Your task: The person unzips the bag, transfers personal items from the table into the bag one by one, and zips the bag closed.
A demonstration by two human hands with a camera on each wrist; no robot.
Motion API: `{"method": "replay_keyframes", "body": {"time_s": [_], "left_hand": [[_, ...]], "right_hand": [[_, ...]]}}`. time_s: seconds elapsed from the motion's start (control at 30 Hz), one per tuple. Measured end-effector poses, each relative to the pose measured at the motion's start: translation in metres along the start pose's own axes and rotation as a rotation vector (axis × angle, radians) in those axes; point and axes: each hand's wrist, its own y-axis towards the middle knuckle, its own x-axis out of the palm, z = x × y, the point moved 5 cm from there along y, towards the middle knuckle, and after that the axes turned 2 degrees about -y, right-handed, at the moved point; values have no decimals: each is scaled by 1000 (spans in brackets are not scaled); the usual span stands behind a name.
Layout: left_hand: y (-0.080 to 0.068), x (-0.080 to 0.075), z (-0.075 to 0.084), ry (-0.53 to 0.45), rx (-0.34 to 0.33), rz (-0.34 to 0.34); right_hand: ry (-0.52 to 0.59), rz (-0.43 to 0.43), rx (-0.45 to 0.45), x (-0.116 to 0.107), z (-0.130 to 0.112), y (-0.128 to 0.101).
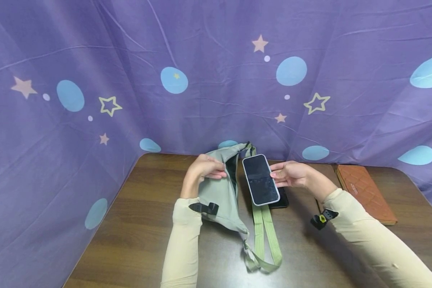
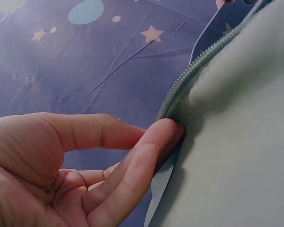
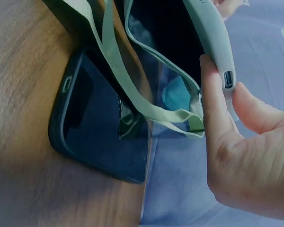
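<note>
A sage-green sling bag (image 1: 219, 204) lies on the table, its zipped mouth open and dark inside. My left hand (image 1: 206, 168) pinches the bag's edge beside the zipper (image 2: 199, 68). In my right hand (image 1: 291, 175) is a smartphone (image 1: 261, 180) in a pale case, held by its long edge between thumb and fingers, screen facing up. It hovers just right of the bag's mouth. Below it, partly covered in the head view, a black smartphone (image 3: 102, 123) lies on the table. The bag's green strap (image 1: 271, 232) runs close by that phone.
A brown quilted notebook (image 1: 367, 194) lies at the right of the wooden table (image 1: 137, 236). Another flat brown item (image 1: 325, 170) shows partly behind my right wrist. A purple patterned curtain (image 1: 216, 108) hangs along the table's back and left.
</note>
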Motion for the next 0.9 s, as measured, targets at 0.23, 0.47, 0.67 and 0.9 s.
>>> {"method": "replay_keyframes", "body": {"time_s": [0.23, 0.47, 0.67, 0.9], "left_hand": [[-1, 2, 1, -2, -1, -6], [-2, 2, 2, 1, -3, -8], [-1, 1, 3, 4, 6, -14], [-1, 3, 2, 11, 3, -30]], "right_hand": [[-67, -8, 27, 10, 2, 9], [-101, -25, 56, 15, 5, 20], [-96, -33, 60, 22, 4, 27], [-68, -10, 81, 30, 4, 31]]}}
